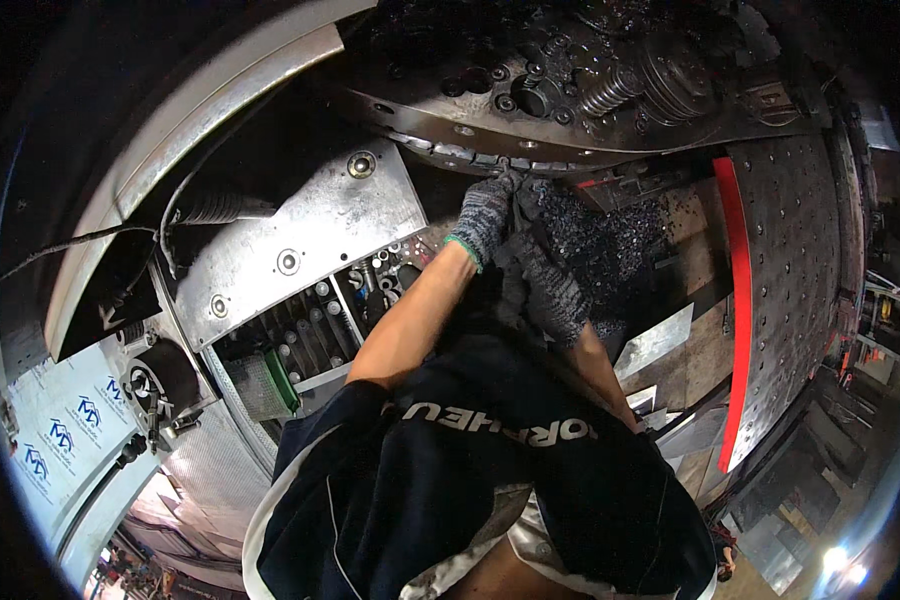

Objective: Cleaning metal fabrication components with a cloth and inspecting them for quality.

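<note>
Left hand, gloved grey, reaches up, fingers curled onto the segmented metal strip on the machine's edge; right hand, gloved, lies just below it, grip unclear; left of both, an open tray holds rods and bolts.

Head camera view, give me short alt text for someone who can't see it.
Two hands in grey knit gloves, left hand and right hand, reach up to a row of metal segments on a dark machine. Metal shavings lie just beyond.
</note>
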A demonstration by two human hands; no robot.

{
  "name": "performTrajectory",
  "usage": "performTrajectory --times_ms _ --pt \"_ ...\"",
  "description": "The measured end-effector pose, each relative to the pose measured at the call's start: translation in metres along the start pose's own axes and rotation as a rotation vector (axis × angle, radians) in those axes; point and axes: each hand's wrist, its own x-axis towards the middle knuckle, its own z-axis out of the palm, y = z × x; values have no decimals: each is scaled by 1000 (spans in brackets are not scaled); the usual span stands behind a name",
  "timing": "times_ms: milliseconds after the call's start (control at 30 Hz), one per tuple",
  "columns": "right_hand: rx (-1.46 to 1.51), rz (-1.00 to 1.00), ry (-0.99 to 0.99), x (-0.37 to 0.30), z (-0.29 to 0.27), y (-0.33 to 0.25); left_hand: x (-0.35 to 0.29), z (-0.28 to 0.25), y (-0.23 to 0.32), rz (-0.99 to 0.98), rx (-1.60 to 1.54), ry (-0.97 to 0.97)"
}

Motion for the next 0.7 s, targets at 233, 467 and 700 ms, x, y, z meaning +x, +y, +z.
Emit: performTrajectory --times_ms 233,467,700 --pt "-437 -346 147 -7 20 52 20 -15 -14 -87 -123 -59" --pt "50 -13 -182 3 8 53 18 -12 -14 -47 -175 -107" --pt "-409 345 -177 64 -87 -76 -39 28 21 -213 -211 -143"
